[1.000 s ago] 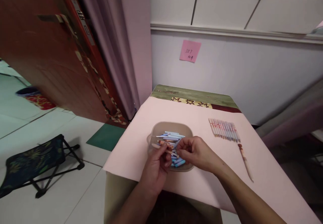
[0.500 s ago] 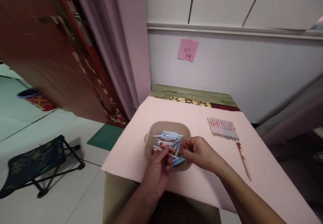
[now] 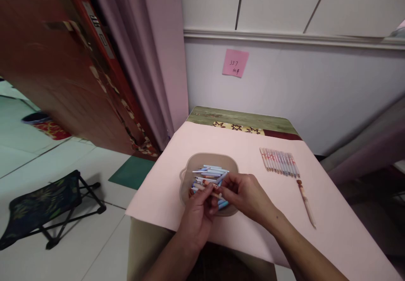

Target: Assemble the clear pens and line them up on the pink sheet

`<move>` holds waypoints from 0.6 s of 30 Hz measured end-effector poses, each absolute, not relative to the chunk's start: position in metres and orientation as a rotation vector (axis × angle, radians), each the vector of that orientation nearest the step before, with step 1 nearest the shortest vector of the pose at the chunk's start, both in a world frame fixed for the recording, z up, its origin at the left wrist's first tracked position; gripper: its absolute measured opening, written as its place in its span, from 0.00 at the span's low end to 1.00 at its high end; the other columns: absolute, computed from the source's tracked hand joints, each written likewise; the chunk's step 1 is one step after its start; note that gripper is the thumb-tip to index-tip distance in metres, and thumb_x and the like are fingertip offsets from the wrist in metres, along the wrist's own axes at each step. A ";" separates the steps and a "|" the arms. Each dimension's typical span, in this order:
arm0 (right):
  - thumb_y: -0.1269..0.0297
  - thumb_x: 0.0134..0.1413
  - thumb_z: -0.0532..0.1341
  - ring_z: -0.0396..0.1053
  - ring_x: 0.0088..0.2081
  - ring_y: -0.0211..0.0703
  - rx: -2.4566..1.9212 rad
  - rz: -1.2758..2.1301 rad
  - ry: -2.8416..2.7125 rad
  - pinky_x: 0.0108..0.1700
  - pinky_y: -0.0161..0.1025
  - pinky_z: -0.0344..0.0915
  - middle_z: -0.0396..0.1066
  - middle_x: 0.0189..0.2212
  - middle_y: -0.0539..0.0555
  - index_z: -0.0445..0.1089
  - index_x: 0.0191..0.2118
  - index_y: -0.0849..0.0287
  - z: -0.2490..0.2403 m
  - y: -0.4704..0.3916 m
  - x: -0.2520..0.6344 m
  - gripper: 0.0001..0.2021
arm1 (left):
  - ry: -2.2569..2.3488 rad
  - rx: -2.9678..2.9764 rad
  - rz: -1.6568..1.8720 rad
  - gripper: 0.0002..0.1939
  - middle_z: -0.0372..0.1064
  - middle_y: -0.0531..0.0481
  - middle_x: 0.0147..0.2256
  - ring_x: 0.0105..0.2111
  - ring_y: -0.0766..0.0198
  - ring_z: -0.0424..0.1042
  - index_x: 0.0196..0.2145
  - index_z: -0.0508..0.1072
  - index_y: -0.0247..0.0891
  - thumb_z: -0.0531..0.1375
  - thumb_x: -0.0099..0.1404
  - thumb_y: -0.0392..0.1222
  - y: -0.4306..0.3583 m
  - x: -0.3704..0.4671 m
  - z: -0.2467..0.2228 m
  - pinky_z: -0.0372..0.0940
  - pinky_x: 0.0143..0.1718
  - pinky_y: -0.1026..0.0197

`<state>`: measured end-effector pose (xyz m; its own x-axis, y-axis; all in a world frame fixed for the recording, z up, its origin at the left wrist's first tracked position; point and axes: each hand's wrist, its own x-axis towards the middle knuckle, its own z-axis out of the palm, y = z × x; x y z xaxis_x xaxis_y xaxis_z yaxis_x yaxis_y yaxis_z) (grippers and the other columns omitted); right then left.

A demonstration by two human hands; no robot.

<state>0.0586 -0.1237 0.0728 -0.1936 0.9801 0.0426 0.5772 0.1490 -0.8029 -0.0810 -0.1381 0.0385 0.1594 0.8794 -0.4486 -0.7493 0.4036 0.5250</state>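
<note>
Above a beige plastic bin, my left hand pinches a beige-and-brown pen between thumb and fingers. My right hand meets it there, thumb and forefinger pressed together at the pen's upper end; whatever small piece sits between them is hidden. Inside the bin lies a loose heap of pens, mostly pale blue and white. To the right, a row of pens lies side by side on the pink table cover. One brown-topped pen lies apart, just below that row.
The pink-covered table stands against a white wall bearing a pink note. On the floor to the left is a folding stool, near a brown door and a purple curtain.
My right hand has moved left and slightly down to my left hand's fingertips. My left hand keeps its hold on the pen in nearly the same spot.
</note>
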 end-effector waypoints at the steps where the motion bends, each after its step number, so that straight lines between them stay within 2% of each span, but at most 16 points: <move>1: 0.61 0.51 0.62 0.63 0.22 0.34 -1.468 0.879 -1.819 0.24 0.30 0.55 0.69 0.20 0.47 0.69 0.24 0.58 0.071 -0.124 0.058 0.09 | 0.774 0.156 1.160 0.11 0.64 0.55 0.24 0.18 0.76 0.59 0.34 0.69 0.32 0.67 0.55 0.35 -0.137 -0.082 0.039 0.51 0.14 0.74; 5: 0.55 0.52 0.63 0.61 0.20 0.34 -1.366 0.951 -1.527 0.22 0.30 0.56 0.65 0.18 0.47 0.68 0.26 0.59 0.058 -0.125 0.060 0.12 | 0.673 -0.055 1.074 0.02 0.64 0.53 0.25 0.17 0.77 0.58 0.33 0.69 0.31 0.59 0.62 0.32 -0.132 -0.088 0.047 0.49 0.12 0.75; 8: 0.55 0.55 0.61 0.60 0.19 0.34 -1.263 0.982 -1.335 0.22 0.30 0.58 0.65 0.18 0.47 0.69 0.30 0.60 0.044 -0.132 0.061 0.12 | 0.604 -0.147 1.075 0.08 0.64 0.50 0.26 0.17 0.78 0.58 0.32 0.69 0.29 0.53 0.68 0.33 -0.129 -0.091 0.054 0.51 0.12 0.76; 11: 0.59 0.54 0.63 0.67 0.26 0.37 -1.199 0.915 -1.346 0.28 0.32 0.65 0.71 0.25 0.51 0.71 0.35 0.59 0.031 -0.140 0.054 0.09 | 0.595 -0.159 1.117 0.11 0.67 0.48 0.28 0.18 0.79 0.59 0.33 0.70 0.27 0.50 0.69 0.32 -0.128 -0.089 0.059 0.53 0.13 0.77; 13: 0.61 0.53 0.64 0.69 0.29 0.38 -1.171 0.894 -1.352 0.32 0.34 0.67 0.73 0.29 0.52 0.72 0.35 0.59 0.024 -0.145 0.046 0.07 | 0.607 -0.135 1.127 0.11 0.68 0.47 0.28 0.16 0.81 0.57 0.34 0.71 0.25 0.51 0.69 0.32 -0.128 -0.087 0.059 0.51 0.12 0.77; 15: 0.61 0.52 0.65 0.69 0.29 0.38 -1.146 0.935 -1.293 0.32 0.34 0.68 0.73 0.29 0.52 0.72 0.34 0.59 0.020 -0.147 0.036 0.07 | 0.616 -0.088 1.121 0.12 0.66 0.51 0.23 0.12 0.81 0.51 0.35 0.73 0.25 0.52 0.69 0.35 -0.129 -0.086 0.058 0.47 0.09 0.76; 18: 0.59 0.51 0.65 0.70 0.27 0.38 -1.135 1.012 -1.171 0.30 0.34 0.68 0.73 0.27 0.51 0.73 0.37 0.58 0.017 -0.146 0.023 0.10 | 0.608 -0.025 1.104 0.15 0.54 0.59 0.13 0.08 0.80 0.44 0.38 0.75 0.25 0.53 0.69 0.40 -0.131 -0.085 0.054 0.42 0.07 0.76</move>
